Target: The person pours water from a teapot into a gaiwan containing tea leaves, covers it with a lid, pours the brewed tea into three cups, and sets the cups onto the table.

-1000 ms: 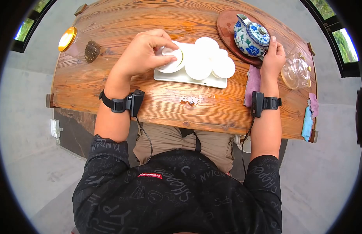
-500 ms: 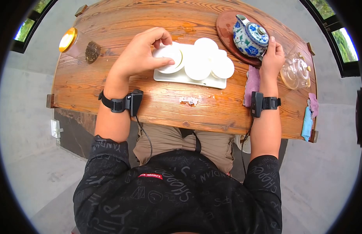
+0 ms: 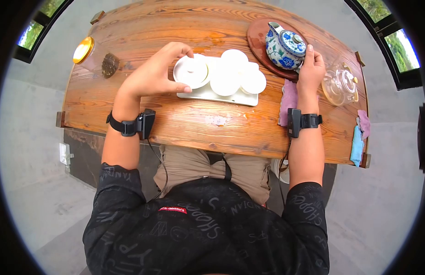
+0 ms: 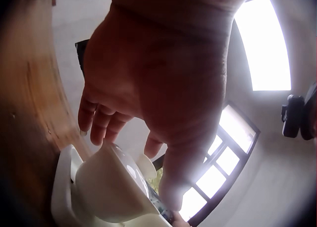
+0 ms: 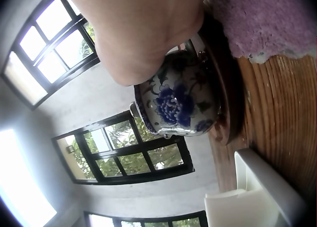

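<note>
My left hand (image 3: 153, 75) has lifted off the small white porcelain lidded cup (image 3: 192, 72) on the white rectangular tray (image 3: 208, 94) and now arches over it, fingers spread and empty, while my right hand (image 3: 310, 69) still grips the blue-and-white floral teapot (image 3: 285, 45).

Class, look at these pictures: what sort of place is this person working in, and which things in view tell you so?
Probably a tea room or a home tea corner. A blue-and-white teapot stands on a round wooden stand, white cups sit on a white tray, and a glass pitcher waits on the plank table. Large windows show greenery outside.
</note>
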Motion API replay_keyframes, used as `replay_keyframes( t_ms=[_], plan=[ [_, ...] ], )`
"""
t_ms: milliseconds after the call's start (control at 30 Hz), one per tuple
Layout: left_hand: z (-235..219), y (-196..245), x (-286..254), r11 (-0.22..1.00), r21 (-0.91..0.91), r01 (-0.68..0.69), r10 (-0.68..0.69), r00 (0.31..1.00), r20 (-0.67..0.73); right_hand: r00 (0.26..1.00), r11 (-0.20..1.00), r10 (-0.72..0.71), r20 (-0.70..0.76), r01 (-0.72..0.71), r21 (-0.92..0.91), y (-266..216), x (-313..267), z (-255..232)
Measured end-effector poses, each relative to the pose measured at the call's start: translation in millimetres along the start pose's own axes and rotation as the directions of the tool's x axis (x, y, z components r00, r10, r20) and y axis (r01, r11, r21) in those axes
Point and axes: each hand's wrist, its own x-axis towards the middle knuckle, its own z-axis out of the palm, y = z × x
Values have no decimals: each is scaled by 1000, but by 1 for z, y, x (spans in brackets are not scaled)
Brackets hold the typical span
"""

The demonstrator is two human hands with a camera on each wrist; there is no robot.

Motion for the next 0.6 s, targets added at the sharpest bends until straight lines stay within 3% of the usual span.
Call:
replay_keyframes(
  t_ms=[100,267,467,600],
  plan=[
    [7,1,-4,998,51,-21,19,999,34,1000,1000,-5,2,5,-10,-1,0,-1],
    [27,-6,-6,996,65,-52,57,996,-70,999,999,-42,-11,42,5,-3,-1,1],
    [35,-6,-3,999,40,-17,21,995,-95,998,999,-49,-29,49,-6,-4,-2,3],
    [38,-7,-1,995,75,-58,67,990,-127,998,999,-50,-23,50,-13,-4,-1,3]
  ],
)
